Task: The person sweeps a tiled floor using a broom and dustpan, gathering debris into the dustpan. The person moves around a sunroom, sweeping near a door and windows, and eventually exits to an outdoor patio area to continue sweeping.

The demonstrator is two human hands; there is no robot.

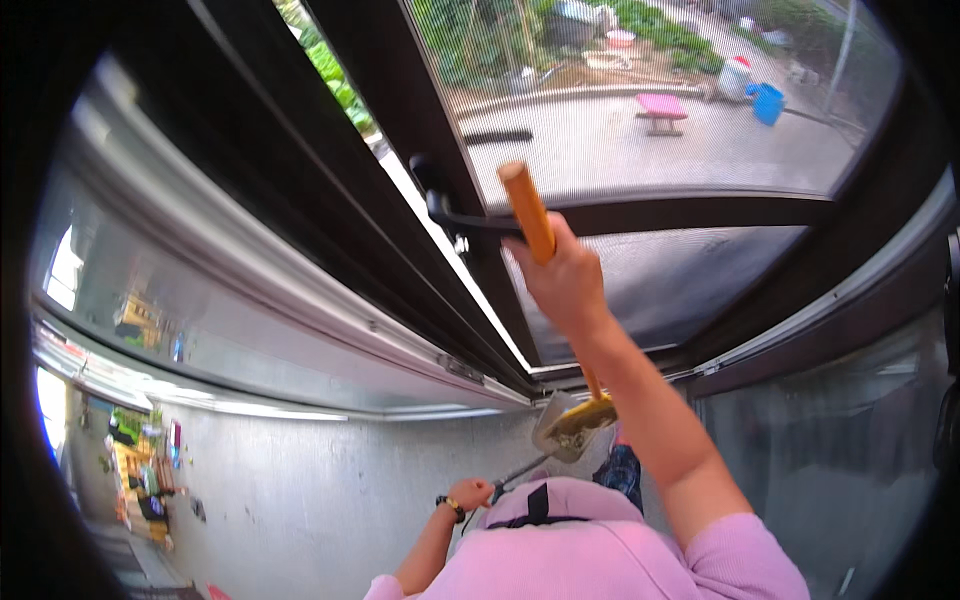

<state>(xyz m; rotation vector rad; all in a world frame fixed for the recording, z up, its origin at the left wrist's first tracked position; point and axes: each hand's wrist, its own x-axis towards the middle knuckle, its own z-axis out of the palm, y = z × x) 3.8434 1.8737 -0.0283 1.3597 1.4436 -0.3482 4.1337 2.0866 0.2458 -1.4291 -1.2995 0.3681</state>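
Note:
My right hand is closed around the orange wooden handle of a broom. Its fingers are right at the black door handle, seeming to touch it. Lower down, the broom's yellow head rests at a grey dustpan that holds some debris. My left hand, with a dark band at the wrist, grips the dustpan's long thin handle. The dark-framed screen door stands in front of me, with a narrow gap along its left edge.
White and dark sliding tracks run along the left. Through the mesh I see a pink stool, a blue bucket and plants outside. Grey floor spreads behind left, with wooden furniture far off. A glass panel is at right.

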